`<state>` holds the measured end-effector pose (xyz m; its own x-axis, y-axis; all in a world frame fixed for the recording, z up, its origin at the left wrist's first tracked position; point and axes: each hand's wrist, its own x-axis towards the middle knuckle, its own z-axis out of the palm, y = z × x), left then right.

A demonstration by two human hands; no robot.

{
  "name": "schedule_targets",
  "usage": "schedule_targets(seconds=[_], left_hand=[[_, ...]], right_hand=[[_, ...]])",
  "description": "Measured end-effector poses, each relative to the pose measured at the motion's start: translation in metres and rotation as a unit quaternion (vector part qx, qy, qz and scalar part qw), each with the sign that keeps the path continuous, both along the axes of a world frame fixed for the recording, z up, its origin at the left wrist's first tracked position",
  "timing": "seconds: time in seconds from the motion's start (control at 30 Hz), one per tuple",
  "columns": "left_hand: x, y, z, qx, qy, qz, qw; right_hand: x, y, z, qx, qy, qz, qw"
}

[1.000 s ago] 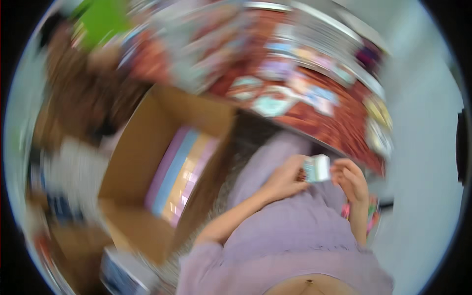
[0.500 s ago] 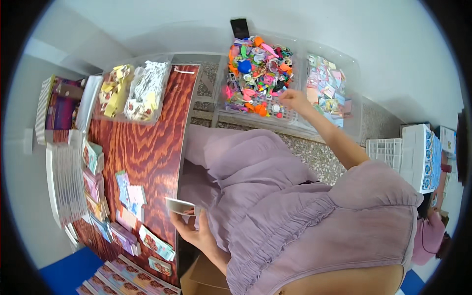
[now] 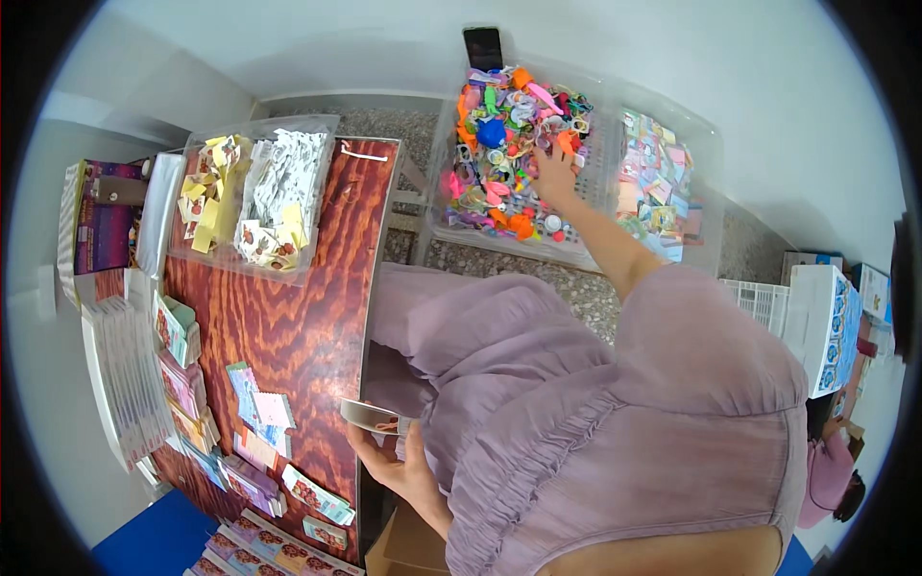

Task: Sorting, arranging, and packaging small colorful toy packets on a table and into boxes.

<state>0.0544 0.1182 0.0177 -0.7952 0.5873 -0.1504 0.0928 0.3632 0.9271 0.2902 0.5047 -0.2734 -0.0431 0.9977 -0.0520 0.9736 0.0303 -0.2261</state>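
My left hand (image 3: 408, 472) is closed round a small white open-topped cup (image 3: 370, 419) with a printed side, at the near edge of the table. What the cup holds inside is hidden. My right hand (image 3: 555, 175) reaches over a clear plastic bin (image 3: 444, 228) of small colourful toys and trinkets (image 3: 499, 158). Its fingers are spread and touch the pieces near the bin's right half, close to an orange one. No piece shows clearly in its grip.
Beside that bin stands another clear bin of small printed cards (image 3: 655, 182). A phone (image 3: 483, 48) leans at the back. On the red wood-grain table (image 3: 288, 317) are card stacks (image 3: 252, 485) and a two-part tray (image 3: 305, 261) of paper pieces. A person in pink (image 3: 828, 480) is at far right.
My right hand has gone from the bin's right edge further in among the trinkets, its fingers spreading. My left hand still holds the cup, now tilted slightly. The whole view has shifted a little.
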Motion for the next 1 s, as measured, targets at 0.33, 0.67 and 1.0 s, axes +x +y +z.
schedule_targets(seconds=[0.33,0.67,1.0], left_hand=[[0.002,0.022,0.006,0.023,0.006,0.019,1.0],[-0.002,0.022,-0.002,0.035,0.024,-0.012,0.999],[-0.002,-0.025,-0.008,0.051,0.027,-0.018,0.998]], right_hand=[[0.061,0.042,0.009,0.064,0.233,-0.003,0.97],[0.087,0.036,0.138,-0.182,0.66,-0.145,0.714],[0.074,0.022,0.198,-0.197,0.708,-0.094,0.672]])
